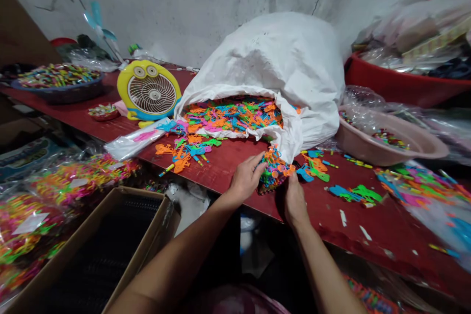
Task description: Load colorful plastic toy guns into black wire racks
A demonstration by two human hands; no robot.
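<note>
At the table's front edge, my two hands close in from both sides on a bunch of small colourful plastic pieces with orange round ends on top. My left hand has its fingers bent against the bunch's left side. Along the opposite side my right hand grips with its thumb up near the orange ends. Whether a clear bag wraps the bunch I cannot tell. Just behind it lies the mouth of a big white sack, spilling orange, blue, green and pink plastic pieces.
On the red table stand a yellow fan, a blue basin of small pieces and a pink basin. A red tub is at back right. An open cardboard box and filled clear bags sit lower left.
</note>
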